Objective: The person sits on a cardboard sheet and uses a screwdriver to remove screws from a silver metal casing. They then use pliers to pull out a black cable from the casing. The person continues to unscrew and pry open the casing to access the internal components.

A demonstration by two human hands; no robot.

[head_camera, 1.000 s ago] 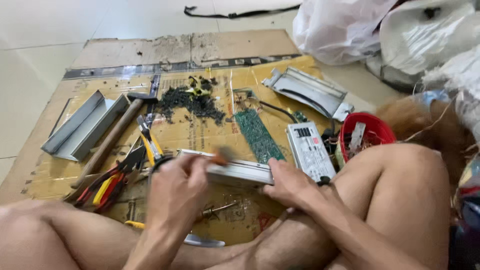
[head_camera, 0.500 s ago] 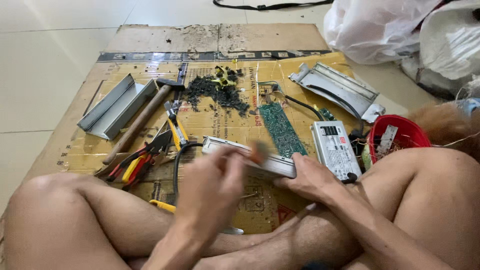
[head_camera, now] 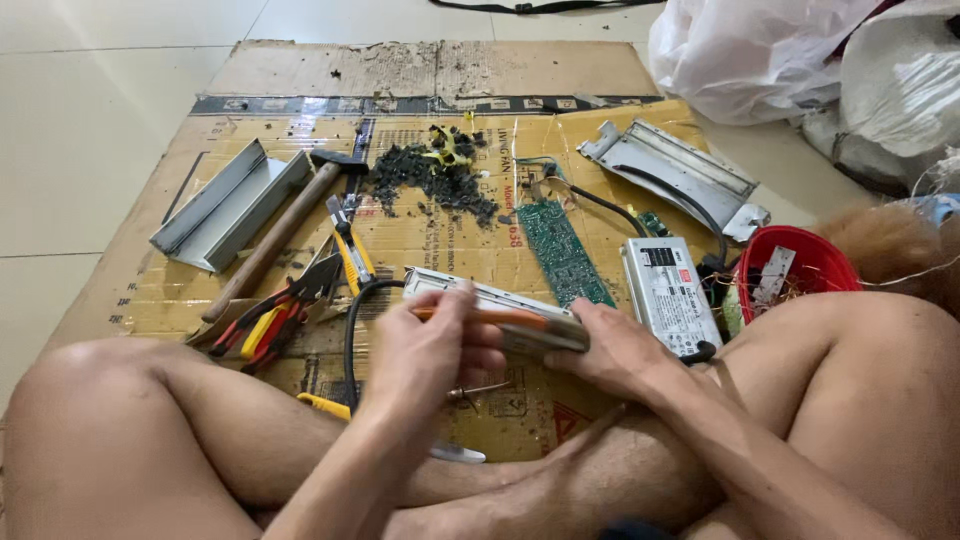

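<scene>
Cardboard [head_camera: 420, 75] flat on the floor, with bare crossed legs at its near edge. Left hand [head_camera: 430, 350] curled tight around an orange-handled tool [head_camera: 490, 318], maybe a screwdriver, tip pointing right and touching the long grey metal case [head_camera: 500, 305]. Right hand [head_camera: 615, 350] closed on the right end of that case, holding it just above the cardboard, in front of the legs. Green circuit board [head_camera: 560, 250] just behind the case. White power box [head_camera: 668, 290] to the right of the board, beside a red bowl [head_camera: 830, 265] with a small metal bit inside. Pile of small dark bits [head_camera: 430, 180] further back, with some yellow pieces on top. Hammer [head_camera: 280, 230] with a wooden handle on the left, next to 2 grey metal channels [head_camera: 225, 205]. Pliers with red and yellow handles [head_camera: 265, 325] near the left knee, and a yellow knife [head_camera: 352, 255] close by. Another grey metal cover [head_camera: 675, 170] far right, near white plastic bags [head_camera: 760, 50].
</scene>
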